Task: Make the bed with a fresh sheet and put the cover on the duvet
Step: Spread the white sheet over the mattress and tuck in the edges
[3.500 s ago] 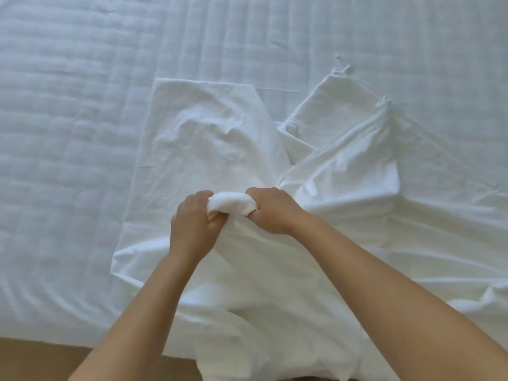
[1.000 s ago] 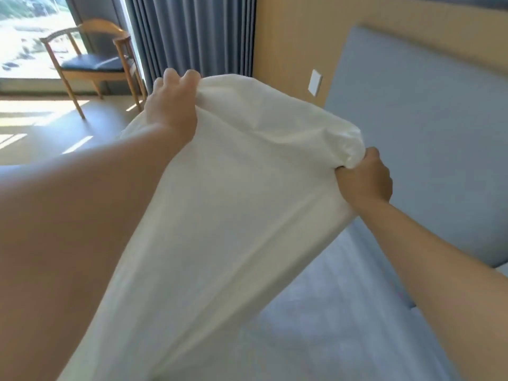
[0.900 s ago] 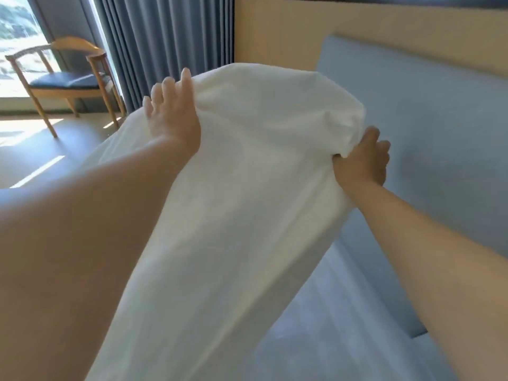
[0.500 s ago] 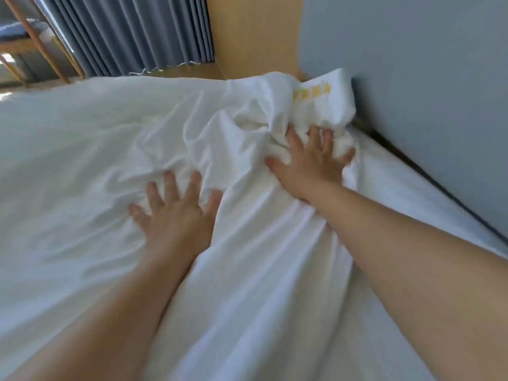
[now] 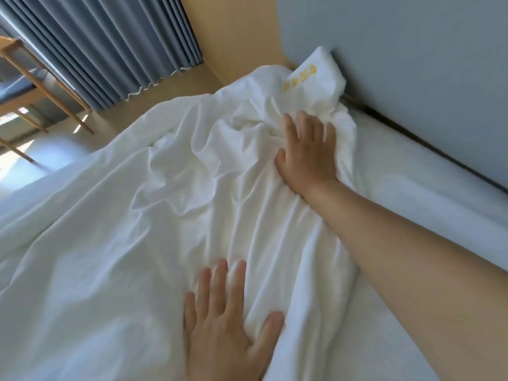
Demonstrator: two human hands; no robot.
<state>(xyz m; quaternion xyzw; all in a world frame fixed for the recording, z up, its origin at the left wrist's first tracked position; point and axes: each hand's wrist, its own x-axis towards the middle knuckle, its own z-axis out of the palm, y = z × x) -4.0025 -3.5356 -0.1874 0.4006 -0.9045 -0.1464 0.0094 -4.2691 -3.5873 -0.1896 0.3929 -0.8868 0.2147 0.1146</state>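
Note:
A white sheet lies rumpled across the mattress, bunched up toward the corner by the headboard. Its far corner carries a yellow woven mark and stands up against the headboard. My right hand presses flat on the bunched cloth just below that corner, fingers straight. My left hand lies flat on the sheet nearer to me, fingers spread. Neither hand grips the cloth.
A grey-blue padded headboard runs along the right. Grey curtains hang at the back left over a wood floor. A wooden chair stands at the far left beside the bed.
The sheet, held up in the air by both hands a second ago, now lies on the mattress. Both hands have let go and press flat; the left hand has slid back toward me.

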